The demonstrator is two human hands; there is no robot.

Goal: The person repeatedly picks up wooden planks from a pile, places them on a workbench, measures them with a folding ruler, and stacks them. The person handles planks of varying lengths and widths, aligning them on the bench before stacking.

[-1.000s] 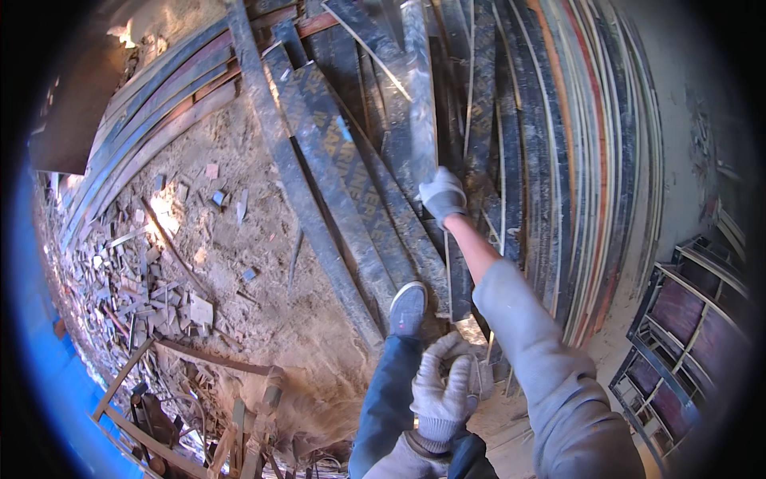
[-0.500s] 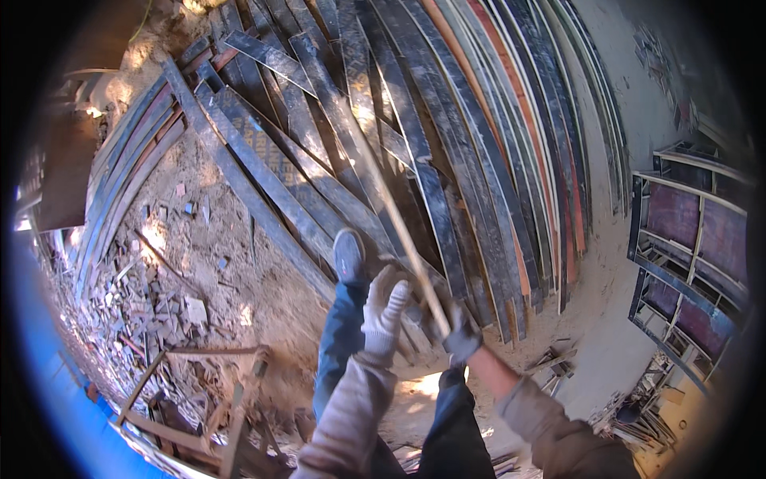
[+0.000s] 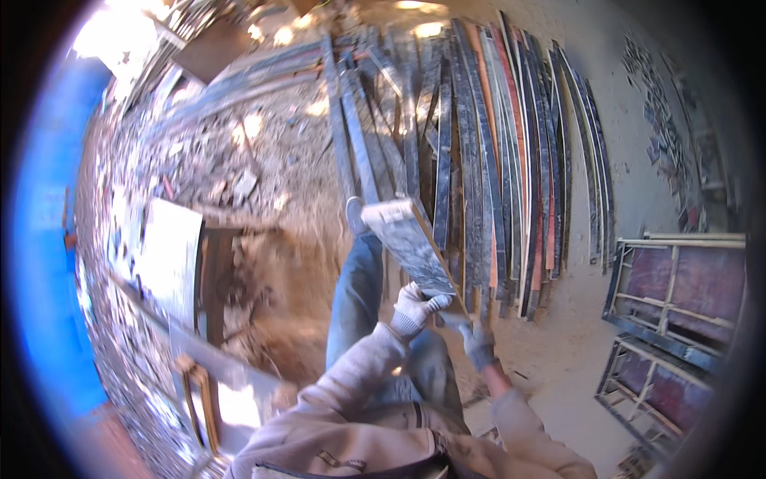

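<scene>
While both my gloved hands clench its near end, the plank (image 3: 411, 247) stands lifted and tilted above the row of boards (image 3: 495, 160) laid on the dirt floor (image 3: 590, 351). Left hand (image 3: 413, 310) wraps the lower edge; right hand (image 3: 477, 339) grips just beside it. Judgement: the plank is off the ground but not yet set down anywhere. Rubble (image 3: 231, 176) lies along the floor's left side, framed panels (image 3: 678, 311) at its right edge.

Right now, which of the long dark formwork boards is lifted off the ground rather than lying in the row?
The grey-stained board gripped at its lower end by both gloved hands; the rest lie flat side by side.
</scene>
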